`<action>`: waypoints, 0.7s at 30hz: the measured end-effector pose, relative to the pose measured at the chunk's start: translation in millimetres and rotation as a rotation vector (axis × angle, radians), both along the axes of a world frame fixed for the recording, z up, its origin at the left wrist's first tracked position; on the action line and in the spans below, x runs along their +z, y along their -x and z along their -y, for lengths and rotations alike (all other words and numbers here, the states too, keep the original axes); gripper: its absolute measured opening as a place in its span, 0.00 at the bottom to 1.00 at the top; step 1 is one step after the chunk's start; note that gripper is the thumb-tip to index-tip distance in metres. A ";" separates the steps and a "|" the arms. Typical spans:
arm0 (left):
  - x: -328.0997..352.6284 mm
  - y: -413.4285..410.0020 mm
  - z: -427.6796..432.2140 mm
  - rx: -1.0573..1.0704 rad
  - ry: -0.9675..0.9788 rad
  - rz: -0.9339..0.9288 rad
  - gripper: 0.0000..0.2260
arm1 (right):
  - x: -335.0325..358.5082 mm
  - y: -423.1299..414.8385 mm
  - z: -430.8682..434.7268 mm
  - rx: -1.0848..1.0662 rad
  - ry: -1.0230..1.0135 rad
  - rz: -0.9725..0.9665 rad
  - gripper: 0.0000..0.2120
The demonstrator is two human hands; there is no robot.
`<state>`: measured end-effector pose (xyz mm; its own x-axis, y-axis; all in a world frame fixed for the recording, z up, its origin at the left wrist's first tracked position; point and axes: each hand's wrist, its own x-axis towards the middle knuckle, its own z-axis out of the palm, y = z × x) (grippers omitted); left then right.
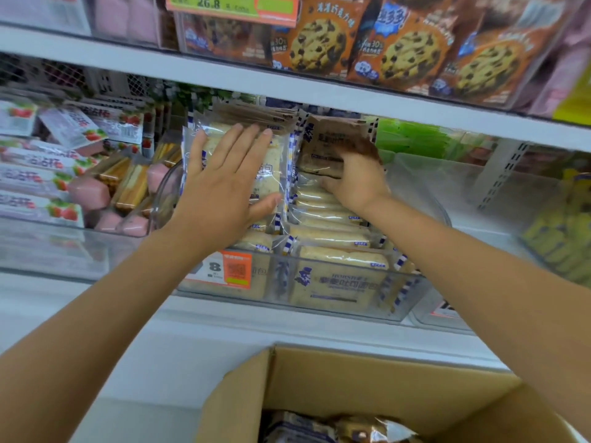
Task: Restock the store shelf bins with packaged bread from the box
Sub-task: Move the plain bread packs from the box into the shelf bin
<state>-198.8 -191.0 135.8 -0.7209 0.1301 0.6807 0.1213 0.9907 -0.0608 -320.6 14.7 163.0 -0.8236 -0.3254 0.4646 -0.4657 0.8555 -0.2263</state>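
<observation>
1 brown pack [335, 145] (in right hand [355, 183]) hangs over crammed bin [278, 282].

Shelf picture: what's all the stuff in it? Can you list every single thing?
clear bin: one, see-through, centre of the middle shelf
pale bread packs: many, cream with blue-white edges, stacked in the clear bin
brown bread pack: one, brown, at the bin's back right
bin price tag: one, orange and white, bin front
cookie packs: several, orange-brown, top shelf
strawberry packs: several, white and pink, middle shelf left
green packs: blurred, count unclear, behind on the right
cardboard box: one, brown, bottom, packs inside
left hand: flat against an upright pale pack
right hand: grips the brown bread pack
</observation>
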 end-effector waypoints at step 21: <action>37.1 -36.6 -3.7 0.219 -0.306 0.204 0.23 | -6.3 -114.8 -47.0 0.149 0.091 0.115 0.15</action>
<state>-162.2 -187.3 172.9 -0.8328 -0.2268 0.5050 -0.1147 0.9631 0.2434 -205.8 61.8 156.8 -0.8190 -0.4085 0.4030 -0.5519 0.7530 -0.3584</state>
